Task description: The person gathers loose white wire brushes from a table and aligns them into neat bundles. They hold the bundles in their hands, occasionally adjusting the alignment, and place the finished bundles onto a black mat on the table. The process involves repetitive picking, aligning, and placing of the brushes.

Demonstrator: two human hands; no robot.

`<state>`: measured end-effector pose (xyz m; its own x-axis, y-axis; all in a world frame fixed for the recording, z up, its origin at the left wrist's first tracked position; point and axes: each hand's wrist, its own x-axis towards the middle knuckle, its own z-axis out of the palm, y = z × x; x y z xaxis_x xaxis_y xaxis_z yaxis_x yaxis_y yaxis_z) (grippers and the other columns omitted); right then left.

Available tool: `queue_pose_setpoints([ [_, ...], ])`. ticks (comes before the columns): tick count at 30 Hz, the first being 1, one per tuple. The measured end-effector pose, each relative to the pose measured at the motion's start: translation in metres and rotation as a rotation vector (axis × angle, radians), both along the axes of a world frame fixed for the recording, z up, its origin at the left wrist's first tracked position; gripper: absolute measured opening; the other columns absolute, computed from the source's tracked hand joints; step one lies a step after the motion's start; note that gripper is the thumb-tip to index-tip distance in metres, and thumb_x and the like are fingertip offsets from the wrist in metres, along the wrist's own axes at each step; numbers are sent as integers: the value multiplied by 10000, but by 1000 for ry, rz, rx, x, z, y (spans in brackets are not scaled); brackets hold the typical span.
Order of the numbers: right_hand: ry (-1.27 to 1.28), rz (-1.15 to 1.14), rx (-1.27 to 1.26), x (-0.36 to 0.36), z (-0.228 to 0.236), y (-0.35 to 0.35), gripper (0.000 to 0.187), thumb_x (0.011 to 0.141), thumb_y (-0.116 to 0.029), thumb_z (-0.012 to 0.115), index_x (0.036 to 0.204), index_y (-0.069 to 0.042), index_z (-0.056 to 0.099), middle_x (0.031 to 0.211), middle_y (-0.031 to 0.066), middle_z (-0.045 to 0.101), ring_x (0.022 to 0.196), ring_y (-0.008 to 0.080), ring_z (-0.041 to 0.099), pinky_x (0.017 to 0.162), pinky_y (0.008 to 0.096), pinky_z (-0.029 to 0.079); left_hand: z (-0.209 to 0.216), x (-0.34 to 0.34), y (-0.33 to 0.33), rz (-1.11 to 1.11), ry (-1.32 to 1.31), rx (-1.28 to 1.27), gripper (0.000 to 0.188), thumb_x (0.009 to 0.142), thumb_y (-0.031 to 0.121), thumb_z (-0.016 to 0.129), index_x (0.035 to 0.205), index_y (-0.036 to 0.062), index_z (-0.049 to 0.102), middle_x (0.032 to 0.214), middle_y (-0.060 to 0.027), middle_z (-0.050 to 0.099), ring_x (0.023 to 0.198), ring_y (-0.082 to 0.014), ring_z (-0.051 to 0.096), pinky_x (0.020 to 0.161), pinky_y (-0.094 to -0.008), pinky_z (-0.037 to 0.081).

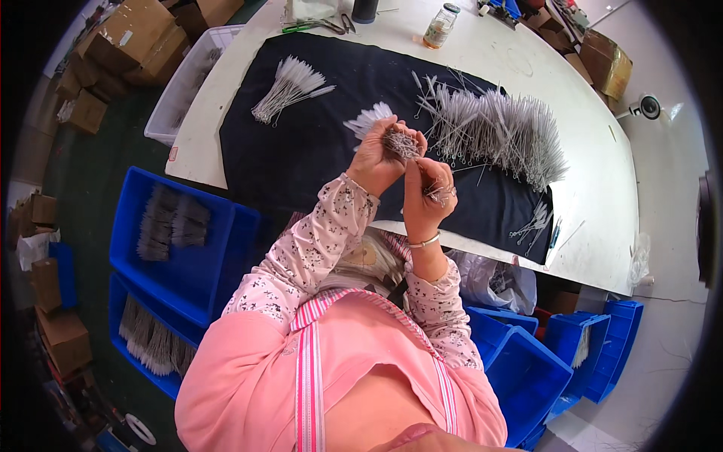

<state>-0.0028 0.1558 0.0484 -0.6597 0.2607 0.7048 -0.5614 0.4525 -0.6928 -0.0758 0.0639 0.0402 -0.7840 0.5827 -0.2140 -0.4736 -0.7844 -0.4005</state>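
Note:
My left hand [374, 160] is closed round a bundle of small wire-handled tube brushes [367, 120]. Their white bristles point to the far left, and the looped wire ends gather toward my right hand. Thumb and fingertips of my right hand [428, 192] are pinched at those wire ends, while more wire loops [437, 196] show in its curled palm. Both hands are above a black cloth [301, 166] on the white table. To the right spreads a large pile of the same brushes [497, 128]. A fanned bunch of brushes [294, 87] lies on the cloth's far left.
A few loose brushes [536, 222] lie near the cloth's right corner. Farther back are a glass jar [441, 26] and green-handled scissors or pliers [312, 25]. Blue bins [169, 290] with brushes stand left of me; more blue bins [527, 377] stand at right.

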Motion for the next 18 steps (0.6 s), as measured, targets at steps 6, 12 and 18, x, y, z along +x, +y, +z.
queue_pose_setpoints([
  [6,21,101,-45,3,-1,6,150,774,66,675,908,-1,667,857,115,669,717,147,637,617,223,487,7,5,-11,-29,149,201,304,778,-45,554,1078,-16,517,891,-80,617,883,-209,612,977,-415,439],
  [12,77,69,35,8,-1,10,145,780,69,665,915,16,666,859,115,665,712,151,629,614,233,485,8,7,-12,-26,217,98,319,774,-20,542,1083,60,560,974,-90,622,1013,-230,581,988,-492,413],
  [18,60,-105,-97,10,-17,11,107,863,54,567,956,21,609,852,41,581,729,94,541,631,220,455,1,6,-4,18,384,74,293,768,14,569,1048,77,630,1011,-40,666,1047,-201,575,1064,-539,298],
])
